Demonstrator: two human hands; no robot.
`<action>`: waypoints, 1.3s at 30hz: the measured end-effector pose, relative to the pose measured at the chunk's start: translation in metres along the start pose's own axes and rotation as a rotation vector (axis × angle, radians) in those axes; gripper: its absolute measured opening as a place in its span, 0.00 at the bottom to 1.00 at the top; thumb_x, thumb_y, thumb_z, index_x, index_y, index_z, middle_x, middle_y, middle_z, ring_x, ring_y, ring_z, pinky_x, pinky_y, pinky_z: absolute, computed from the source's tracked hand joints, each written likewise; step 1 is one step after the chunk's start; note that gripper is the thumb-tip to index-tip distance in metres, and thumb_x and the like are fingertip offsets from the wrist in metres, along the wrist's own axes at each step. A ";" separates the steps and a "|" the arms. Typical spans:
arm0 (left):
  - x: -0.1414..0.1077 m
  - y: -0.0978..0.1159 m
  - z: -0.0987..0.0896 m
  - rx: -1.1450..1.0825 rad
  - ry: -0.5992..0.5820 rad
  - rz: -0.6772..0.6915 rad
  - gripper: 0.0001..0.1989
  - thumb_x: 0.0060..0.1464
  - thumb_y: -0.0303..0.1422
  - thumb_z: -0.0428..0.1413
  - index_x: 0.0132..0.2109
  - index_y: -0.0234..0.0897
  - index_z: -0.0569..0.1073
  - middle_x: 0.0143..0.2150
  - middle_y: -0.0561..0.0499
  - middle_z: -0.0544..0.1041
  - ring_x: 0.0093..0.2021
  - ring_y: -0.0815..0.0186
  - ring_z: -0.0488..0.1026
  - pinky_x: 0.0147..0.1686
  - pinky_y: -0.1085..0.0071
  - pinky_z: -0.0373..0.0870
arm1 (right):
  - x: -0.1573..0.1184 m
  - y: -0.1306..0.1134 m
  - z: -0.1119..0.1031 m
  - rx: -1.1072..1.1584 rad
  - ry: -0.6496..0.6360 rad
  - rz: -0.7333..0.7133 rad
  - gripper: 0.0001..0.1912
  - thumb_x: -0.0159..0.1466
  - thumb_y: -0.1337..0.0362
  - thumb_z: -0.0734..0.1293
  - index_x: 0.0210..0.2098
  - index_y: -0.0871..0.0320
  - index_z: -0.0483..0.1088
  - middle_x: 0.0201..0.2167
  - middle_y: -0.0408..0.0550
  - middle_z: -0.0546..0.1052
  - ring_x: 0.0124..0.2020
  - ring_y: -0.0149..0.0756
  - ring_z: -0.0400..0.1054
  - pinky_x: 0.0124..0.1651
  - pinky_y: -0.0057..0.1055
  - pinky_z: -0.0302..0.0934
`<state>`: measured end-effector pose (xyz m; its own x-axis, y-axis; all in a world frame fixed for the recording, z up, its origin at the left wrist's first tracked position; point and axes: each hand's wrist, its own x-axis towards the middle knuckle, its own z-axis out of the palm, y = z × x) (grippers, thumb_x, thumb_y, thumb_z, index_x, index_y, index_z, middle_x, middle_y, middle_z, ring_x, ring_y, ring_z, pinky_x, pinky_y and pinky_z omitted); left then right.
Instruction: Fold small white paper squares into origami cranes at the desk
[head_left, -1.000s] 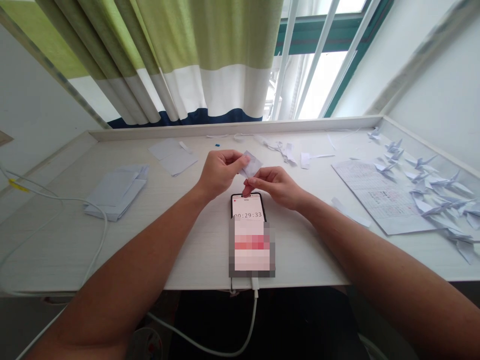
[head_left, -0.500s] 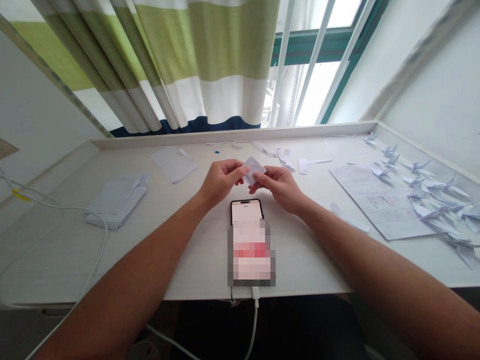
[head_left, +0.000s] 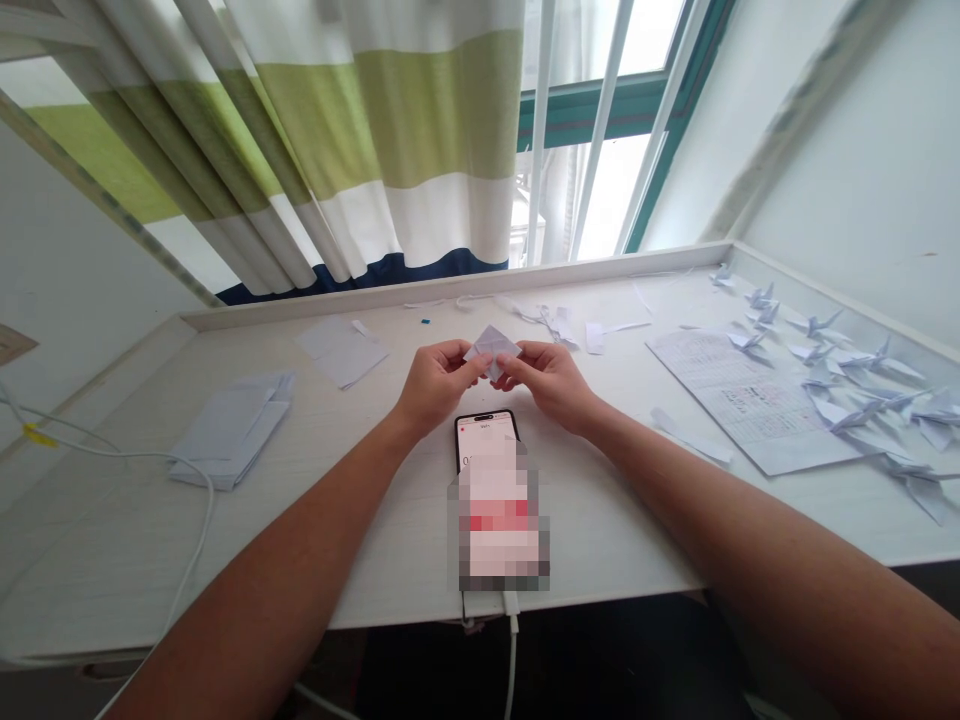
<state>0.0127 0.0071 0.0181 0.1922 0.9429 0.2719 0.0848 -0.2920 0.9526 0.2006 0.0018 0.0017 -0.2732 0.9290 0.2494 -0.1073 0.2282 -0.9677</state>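
Note:
A small folded white paper (head_left: 492, 343), diamond-shaped with creases, is held up between both hands above the desk. My left hand (head_left: 444, 380) pinches its left side, thumb on the near face. On its right side, my right hand (head_left: 543, 377) grips it the same way, with the thumb near the lower corner. The fingers behind the paper are partly hidden. Just below the hands lies a phone (head_left: 487, 480) with its screen lit and partly pixelated.
Several folded paper cranes (head_left: 855, 405) stand at the right beside a written sheet (head_left: 750, 400). At the left are a paper stack (head_left: 229, 430), a loose sheet (head_left: 345, 350) and a white cable (head_left: 202, 530). Paper scraps (head_left: 559, 325) lie behind the hands.
The thumbs have shifted on the paper, which now shows more of its upper part and sits between the two thumbs. The camera view has moved slightly.

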 end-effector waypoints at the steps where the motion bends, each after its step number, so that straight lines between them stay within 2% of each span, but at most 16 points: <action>1: 0.000 -0.001 0.000 -0.002 -0.001 0.001 0.16 0.51 0.44 0.68 0.29 0.36 0.79 0.25 0.51 0.78 0.27 0.68 0.70 0.30 0.70 0.67 | 0.000 0.000 0.000 0.002 0.018 -0.009 0.20 0.63 0.46 0.76 0.33 0.58 0.77 0.30 0.47 0.81 0.34 0.35 0.75 0.41 0.35 0.69; 6: 0.001 -0.006 -0.001 -0.001 0.004 0.012 0.17 0.54 0.46 0.68 0.31 0.36 0.79 0.27 0.52 0.77 0.27 0.70 0.68 0.31 0.70 0.66 | 0.003 0.003 0.000 -0.030 0.101 -0.043 0.21 0.61 0.44 0.77 0.33 0.55 0.75 0.30 0.46 0.80 0.33 0.35 0.74 0.39 0.36 0.70; 10: 0.001 -0.008 0.001 0.092 0.147 0.074 0.20 0.49 0.44 0.72 0.34 0.39 0.71 0.28 0.57 0.73 0.28 0.70 0.67 0.30 0.72 0.65 | 0.002 0.003 0.002 -0.110 0.247 -0.112 0.20 0.60 0.45 0.78 0.32 0.55 0.74 0.27 0.45 0.79 0.30 0.35 0.73 0.36 0.37 0.69; 12: -0.001 -0.007 0.002 0.258 0.220 0.146 0.18 0.53 0.42 0.70 0.33 0.40 0.69 0.30 0.56 0.73 0.30 0.69 0.69 0.30 0.72 0.65 | 0.002 0.001 0.003 -0.112 0.291 -0.123 0.20 0.60 0.46 0.78 0.32 0.55 0.74 0.27 0.45 0.79 0.30 0.36 0.74 0.37 0.37 0.70; 13: -0.002 -0.005 0.003 0.334 0.243 0.187 0.16 0.56 0.41 0.69 0.35 0.40 0.70 0.32 0.54 0.75 0.32 0.67 0.71 0.31 0.72 0.66 | 0.002 0.001 0.004 -0.092 0.297 -0.117 0.20 0.60 0.46 0.78 0.32 0.55 0.74 0.27 0.45 0.80 0.30 0.36 0.74 0.37 0.37 0.70; 15: -0.005 -0.004 0.005 0.454 0.229 0.280 0.12 0.58 0.40 0.67 0.44 0.41 0.76 0.43 0.49 0.81 0.40 0.62 0.75 0.35 0.68 0.71 | 0.002 0.001 0.004 -0.027 0.293 -0.092 0.21 0.59 0.46 0.79 0.32 0.56 0.75 0.27 0.45 0.80 0.29 0.35 0.75 0.37 0.37 0.71; 17: -0.007 -0.004 0.006 0.562 0.141 0.379 0.18 0.59 0.40 0.67 0.54 0.42 0.78 0.54 0.43 0.81 0.53 0.55 0.76 0.46 0.61 0.75 | 0.003 0.002 0.004 0.041 0.283 -0.063 0.21 0.57 0.46 0.81 0.31 0.56 0.75 0.26 0.45 0.80 0.29 0.35 0.75 0.38 0.36 0.71; 19: -0.008 -0.007 0.008 0.601 0.055 0.424 0.18 0.62 0.39 0.65 0.57 0.42 0.80 0.59 0.40 0.81 0.60 0.51 0.74 0.57 0.54 0.74 | 0.004 0.005 0.004 0.076 0.258 -0.048 0.22 0.56 0.45 0.81 0.32 0.57 0.76 0.28 0.45 0.81 0.31 0.36 0.75 0.38 0.35 0.72; 21: -0.008 -0.010 0.008 0.571 0.021 0.402 0.16 0.66 0.38 0.61 0.57 0.41 0.81 0.59 0.40 0.82 0.58 0.51 0.77 0.60 0.52 0.73 | 0.005 0.007 0.004 0.058 0.206 -0.052 0.23 0.56 0.44 0.81 0.32 0.56 0.76 0.30 0.46 0.81 0.34 0.36 0.75 0.40 0.35 0.71; 23: -0.008 -0.011 0.008 0.525 0.030 0.340 0.15 0.67 0.39 0.59 0.57 0.41 0.82 0.58 0.40 0.84 0.53 0.52 0.80 0.57 0.53 0.76 | 0.004 0.007 0.004 0.003 0.175 -0.071 0.23 0.58 0.42 0.79 0.33 0.56 0.77 0.33 0.46 0.81 0.37 0.37 0.75 0.43 0.36 0.71; 27: -0.008 -0.010 0.009 0.441 0.048 0.208 0.15 0.68 0.41 0.57 0.52 0.41 0.84 0.49 0.43 0.87 0.46 0.55 0.82 0.51 0.58 0.78 | 0.004 0.000 0.000 -0.195 0.301 -0.129 0.21 0.61 0.44 0.77 0.36 0.55 0.76 0.38 0.50 0.82 0.42 0.41 0.75 0.48 0.40 0.69; 29: -0.008 -0.010 0.010 0.361 0.033 0.155 0.14 0.67 0.40 0.56 0.48 0.39 0.84 0.44 0.45 0.87 0.43 0.57 0.82 0.48 0.60 0.78 | 0.004 -0.004 -0.005 -0.318 0.361 -0.202 0.18 0.62 0.49 0.78 0.42 0.54 0.77 0.44 0.50 0.82 0.47 0.42 0.75 0.51 0.42 0.68; 31: -0.007 -0.011 0.011 0.253 0.008 0.103 0.14 0.65 0.40 0.57 0.45 0.38 0.84 0.41 0.47 0.86 0.40 0.59 0.81 0.45 0.62 0.79 | 0.005 -0.007 -0.008 -0.373 0.282 -0.241 0.17 0.63 0.52 0.76 0.48 0.53 0.78 0.49 0.51 0.81 0.51 0.43 0.75 0.54 0.43 0.67; 34: -0.006 -0.012 0.012 0.106 -0.048 0.042 0.14 0.63 0.42 0.59 0.42 0.36 0.83 0.38 0.47 0.85 0.38 0.61 0.81 0.41 0.64 0.79 | 0.006 -0.006 -0.011 -0.355 0.150 -0.219 0.10 0.67 0.56 0.72 0.44 0.53 0.79 0.42 0.48 0.83 0.44 0.42 0.76 0.50 0.43 0.68; 37: -0.005 -0.011 0.012 0.040 -0.099 -0.004 0.16 0.60 0.44 0.63 0.40 0.34 0.83 0.37 0.45 0.85 0.37 0.61 0.81 0.38 0.65 0.79 | 0.007 -0.003 -0.011 -0.299 0.125 -0.186 0.07 0.66 0.59 0.71 0.38 0.55 0.79 0.36 0.47 0.82 0.38 0.39 0.74 0.45 0.41 0.67; 39: -0.004 -0.009 0.011 -0.002 -0.129 -0.046 0.18 0.59 0.46 0.64 0.41 0.33 0.83 0.37 0.44 0.85 0.37 0.60 0.82 0.38 0.65 0.79 | 0.008 -0.001 -0.012 -0.228 0.121 -0.171 0.08 0.65 0.58 0.72 0.38 0.56 0.78 0.35 0.47 0.82 0.37 0.39 0.74 0.43 0.40 0.67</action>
<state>0.0216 0.0040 0.0067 0.3124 0.9268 0.2085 0.0946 -0.2487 0.9639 0.2098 0.0124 0.0047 -0.1529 0.8963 0.4162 0.0792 0.4309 -0.8989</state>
